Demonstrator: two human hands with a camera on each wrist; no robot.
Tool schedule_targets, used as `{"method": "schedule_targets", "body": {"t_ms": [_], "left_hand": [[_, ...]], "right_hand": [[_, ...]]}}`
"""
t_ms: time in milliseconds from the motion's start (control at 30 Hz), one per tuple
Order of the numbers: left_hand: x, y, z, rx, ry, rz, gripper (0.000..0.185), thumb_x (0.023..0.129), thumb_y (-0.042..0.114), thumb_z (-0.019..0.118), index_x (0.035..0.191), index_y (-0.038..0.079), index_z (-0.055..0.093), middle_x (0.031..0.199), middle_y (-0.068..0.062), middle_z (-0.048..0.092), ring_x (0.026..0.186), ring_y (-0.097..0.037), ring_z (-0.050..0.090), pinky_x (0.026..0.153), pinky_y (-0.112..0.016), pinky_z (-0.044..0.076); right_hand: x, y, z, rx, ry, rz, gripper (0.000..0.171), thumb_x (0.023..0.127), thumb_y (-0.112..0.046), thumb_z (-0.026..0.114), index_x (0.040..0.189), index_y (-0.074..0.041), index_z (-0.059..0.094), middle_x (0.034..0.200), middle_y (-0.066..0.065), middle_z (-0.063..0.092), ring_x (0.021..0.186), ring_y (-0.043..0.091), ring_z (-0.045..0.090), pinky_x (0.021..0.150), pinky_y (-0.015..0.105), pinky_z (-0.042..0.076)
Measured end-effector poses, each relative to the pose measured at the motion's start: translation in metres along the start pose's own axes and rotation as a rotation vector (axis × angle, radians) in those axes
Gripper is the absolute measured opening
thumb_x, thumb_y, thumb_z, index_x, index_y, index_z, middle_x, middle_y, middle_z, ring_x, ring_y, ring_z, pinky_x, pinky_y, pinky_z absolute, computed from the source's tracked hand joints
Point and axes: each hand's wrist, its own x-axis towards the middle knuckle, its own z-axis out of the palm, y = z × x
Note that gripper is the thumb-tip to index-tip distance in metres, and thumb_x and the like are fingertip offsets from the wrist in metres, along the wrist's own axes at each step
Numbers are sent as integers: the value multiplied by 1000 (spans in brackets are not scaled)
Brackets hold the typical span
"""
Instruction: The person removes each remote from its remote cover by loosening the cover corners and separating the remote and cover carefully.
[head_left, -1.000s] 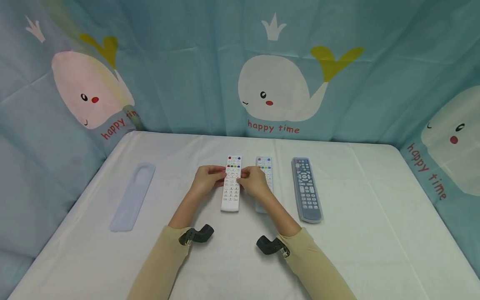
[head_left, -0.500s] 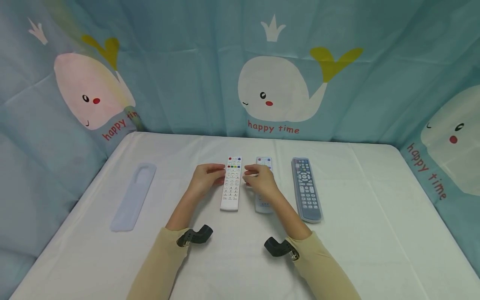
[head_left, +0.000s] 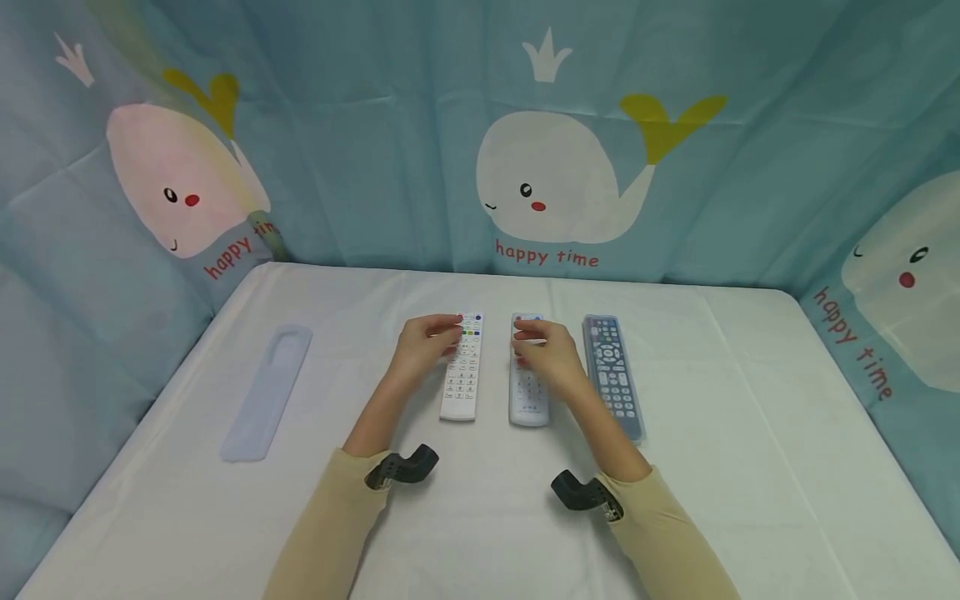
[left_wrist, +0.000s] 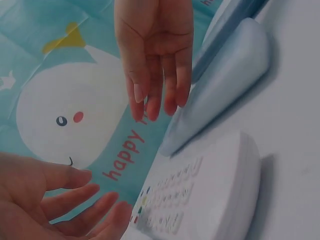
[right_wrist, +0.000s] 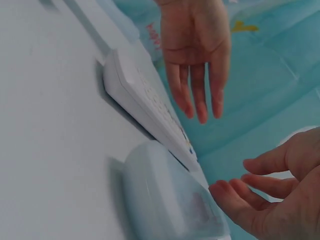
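A bare white remote control (head_left: 461, 392) with coloured buttons near its top lies on the white table. My left hand (head_left: 422, 343) hovers over its upper left edge, fingers loosely bent and holding nothing. To its right lies a second white remote (head_left: 529, 400) in a translucent sleeve. Over the top of that one is my right hand (head_left: 550, 354), its fingers relaxed with nothing between them. In the left wrist view, the left hand (left_wrist: 65, 200) shows spread fingers beside the bare remote (left_wrist: 220, 195). The right wrist view has the right hand (right_wrist: 280, 190) close by the sleeved remote (right_wrist: 165, 195).
A dark grey remote (head_left: 615, 375) in a clear cover lies at the right, partly behind the right forearm. At the left is a translucent remote sleeve (head_left: 266, 396) lying flat. A blue whale-print curtain (head_left: 420, 183) stands along the table's back edge.
My right hand has let go of the bare white remote and moved right, over the sleeved one. My left hand has come off its side and shifted slightly up and right.
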Motion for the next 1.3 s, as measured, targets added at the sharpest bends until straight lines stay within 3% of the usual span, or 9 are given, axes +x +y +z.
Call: {"method": "schedule_targets", "body": {"t_ms": [300, 667, 933, 1300], "left_hand": [[-1, 9, 24, 20, -54, 31, 36, 105, 9, 62, 139, -2, 65, 129, -22, 68, 118, -32, 69, 101, -38, 59], [-1, 10, 53, 4, -146, 7, 37, 105, 9, 60, 140, -3, 63, 126, -22, 71, 114, -34, 72, 96, -38, 61], [3, 2, 66, -33, -130, -57, 39, 103, 5, 63, 141, -3, 62, 122, -21, 70, 104, -28, 73, 92, -35, 62], [1, 1, 77, 47, -79, -38, 38, 99, 0, 67, 137, -4, 65, 126, -20, 68, 112, -29, 69, 92, -33, 61]], "right_hand": [[2, 7, -14, 1, 51, 1, 36, 106, -1, 56, 142, 4, 61, 132, 24, 63, 112, 36, 68, 90, 36, 62], [0, 12, -23, -53, 84, 11, 40, 105, -2, 59, 144, 3, 59, 143, 26, 59, 119, 39, 66, 100, 41, 58], [2, 21, -26, -69, 67, 67, 43, 104, -2, 59, 147, 1, 56, 149, 24, 54, 130, 39, 61, 107, 42, 55], [2, 27, -22, -127, 39, 99, 51, 98, 3, 66, 148, 1, 56, 148, 25, 56, 135, 41, 58, 109, 47, 52]]}}
